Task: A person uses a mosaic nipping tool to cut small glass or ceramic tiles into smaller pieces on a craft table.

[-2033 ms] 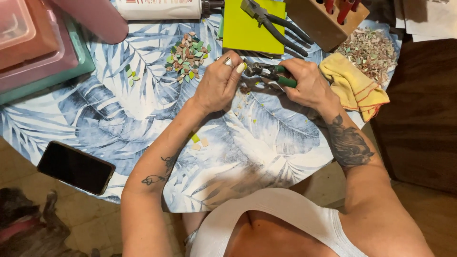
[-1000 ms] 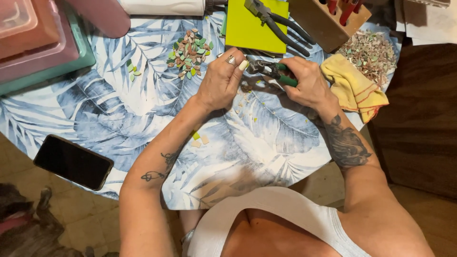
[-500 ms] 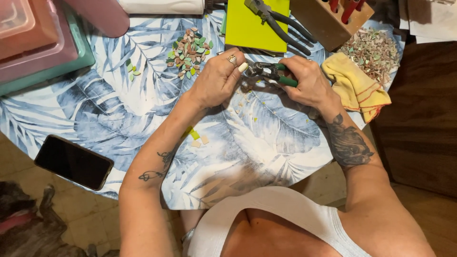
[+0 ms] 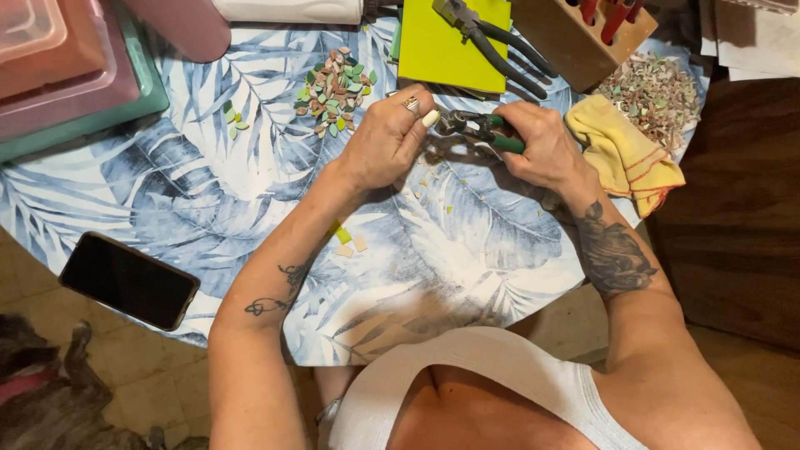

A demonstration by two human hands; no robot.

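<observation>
On the leaf-print tablecloth (image 4: 167, 208), between a pile of cut pieces (image 4: 333, 90) and a yellow rag (image 4: 625, 154), the right hand (image 4: 542, 150) is closed round green-handled nippers (image 4: 483, 132), while the left hand (image 4: 387, 137) pinches something too small to identify at their head, seemingly steadying it for cutting.

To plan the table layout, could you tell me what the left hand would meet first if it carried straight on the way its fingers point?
The left hand points right, so it would probably first meet the green-handled nippers in the right hand; its fingertips look nearly against the tool's head already.
</observation>
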